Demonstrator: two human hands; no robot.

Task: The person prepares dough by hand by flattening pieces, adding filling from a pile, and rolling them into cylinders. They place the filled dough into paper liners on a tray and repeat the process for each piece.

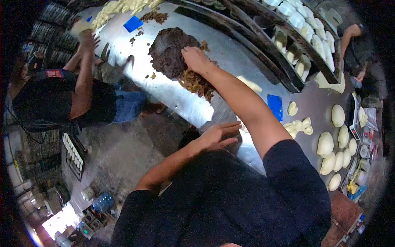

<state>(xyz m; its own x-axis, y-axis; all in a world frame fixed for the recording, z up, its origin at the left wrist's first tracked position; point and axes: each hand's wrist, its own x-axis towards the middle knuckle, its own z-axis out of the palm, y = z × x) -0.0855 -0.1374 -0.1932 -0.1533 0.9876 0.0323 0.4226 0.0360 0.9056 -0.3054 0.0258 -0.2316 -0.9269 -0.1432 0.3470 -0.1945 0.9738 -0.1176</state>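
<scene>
A big dark brown mound of filling or paste [170, 51] lies on the shiny metal table [181, 96]. My right hand [196, 60] reaches across to its right edge, with the fingers curled into it; their tips are hidden. Below that hand, loose brown crumbly bits [197, 85] are heaped against the mound. My left hand [218, 136] is held close to my body by the table's near edge, its fingers stretched and apart, holding nothing. A blue scraper [275, 108] rests to the right of my right forearm.
Another person [49, 99] stands at the left side. Pale dough pieces [326, 144] lie on the right, near a scale [354, 115]. A rack of white-filled moulds [306, 33] stands at the upper right. A second blue scraper [133, 24] lies far left.
</scene>
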